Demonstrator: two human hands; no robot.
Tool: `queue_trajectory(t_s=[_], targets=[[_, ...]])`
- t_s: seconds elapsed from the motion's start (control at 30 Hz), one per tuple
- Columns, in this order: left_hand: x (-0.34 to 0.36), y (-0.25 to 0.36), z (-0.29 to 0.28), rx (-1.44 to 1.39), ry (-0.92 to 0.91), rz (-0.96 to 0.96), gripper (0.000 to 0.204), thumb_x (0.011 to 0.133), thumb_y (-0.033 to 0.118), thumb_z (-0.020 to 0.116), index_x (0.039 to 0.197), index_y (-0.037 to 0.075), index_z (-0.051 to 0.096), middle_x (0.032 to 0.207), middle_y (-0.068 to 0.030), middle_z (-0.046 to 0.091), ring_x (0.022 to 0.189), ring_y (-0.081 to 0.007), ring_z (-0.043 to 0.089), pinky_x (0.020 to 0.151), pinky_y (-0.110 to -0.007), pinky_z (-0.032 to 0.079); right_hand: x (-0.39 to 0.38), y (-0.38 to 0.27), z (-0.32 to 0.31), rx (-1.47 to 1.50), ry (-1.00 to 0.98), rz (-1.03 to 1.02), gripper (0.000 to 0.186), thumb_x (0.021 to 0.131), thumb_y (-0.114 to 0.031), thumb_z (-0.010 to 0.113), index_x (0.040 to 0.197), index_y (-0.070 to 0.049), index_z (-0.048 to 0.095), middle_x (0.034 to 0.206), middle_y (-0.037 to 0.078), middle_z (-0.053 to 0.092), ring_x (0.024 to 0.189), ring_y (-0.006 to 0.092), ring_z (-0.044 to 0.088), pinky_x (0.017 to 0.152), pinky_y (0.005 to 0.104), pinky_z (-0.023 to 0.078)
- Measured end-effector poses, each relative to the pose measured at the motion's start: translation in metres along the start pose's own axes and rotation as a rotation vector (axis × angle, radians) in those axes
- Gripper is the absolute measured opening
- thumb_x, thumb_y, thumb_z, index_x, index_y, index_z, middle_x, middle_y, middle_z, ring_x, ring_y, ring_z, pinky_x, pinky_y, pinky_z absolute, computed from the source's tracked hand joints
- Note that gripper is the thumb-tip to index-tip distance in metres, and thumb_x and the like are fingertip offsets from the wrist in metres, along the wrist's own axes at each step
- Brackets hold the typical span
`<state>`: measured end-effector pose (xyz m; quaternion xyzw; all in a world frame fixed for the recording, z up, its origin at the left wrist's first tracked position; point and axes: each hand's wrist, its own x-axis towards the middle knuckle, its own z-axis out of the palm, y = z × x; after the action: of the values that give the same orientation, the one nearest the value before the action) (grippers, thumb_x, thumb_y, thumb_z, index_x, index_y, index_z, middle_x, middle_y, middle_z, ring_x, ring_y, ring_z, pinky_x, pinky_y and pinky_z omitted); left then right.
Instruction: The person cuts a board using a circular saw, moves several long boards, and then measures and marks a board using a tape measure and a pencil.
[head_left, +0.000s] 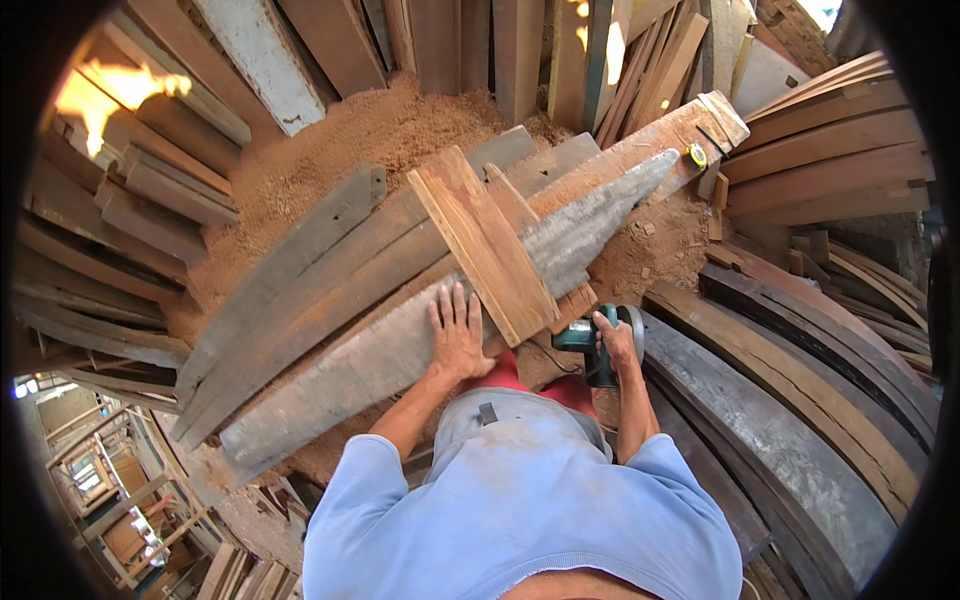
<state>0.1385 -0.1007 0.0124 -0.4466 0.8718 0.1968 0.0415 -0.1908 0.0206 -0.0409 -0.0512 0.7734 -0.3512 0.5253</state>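
Observation:
My left hand lies flat with fingers stretched on a long grey weathered plank, which slants from lower left to upper right. My right hand is wrapped round the handle of a teal circular saw, with a round grey guard on its right side. The saw is held close to my right leg, just right of the near end of a short brown board. That board lies crosswise over the grey plank, just beyond my left fingertips. Its blade edge is hidden from view.
A yellow tape measure rests near the far end of a dusty beam. Sawdust covers the ground behind the planks. Boards lean along the back and left. Long dark planks are stacked at the right.

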Motion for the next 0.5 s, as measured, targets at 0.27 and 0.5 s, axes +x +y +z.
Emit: queue_trajectory(t_s=[0.27, 0.5], targets=[[0.013, -0.017, 0.010, 0.049, 0.280, 0.218, 0.131, 0.063, 0.055, 0.086, 0.154, -0.013, 0.021, 0.164, -0.0403, 0.011, 0.152, -0.0609, 0.006, 0.119, -0.076, 0.002, 0.019, -0.004, 0.033, 0.047, 0.066, 0.076, 0.032, 0.092, -0.036, 0.079, 0.084, -0.008, 0.064, 0.070, 0.001, 0.060, 0.057, 0.0143, 0.057, 0.053, 0.0313, 0.046], [0.022, -0.039, 0.007, 0.050, 0.069, 0.106, 0.131, 0.063, 0.058, 0.084, 0.153, -0.014, 0.021, 0.163, -0.0401, 0.013, 0.152, -0.0612, 0.006, 0.120, -0.076, 0.001, 0.021, -0.003, 0.040, 0.129, 0.162, 0.098, 0.030, 0.088, -0.032, 0.083, 0.085, -0.008, 0.066, 0.071, 0.003, 0.061, 0.056, 0.0162, 0.056, 0.051, 0.0330, 0.044]])
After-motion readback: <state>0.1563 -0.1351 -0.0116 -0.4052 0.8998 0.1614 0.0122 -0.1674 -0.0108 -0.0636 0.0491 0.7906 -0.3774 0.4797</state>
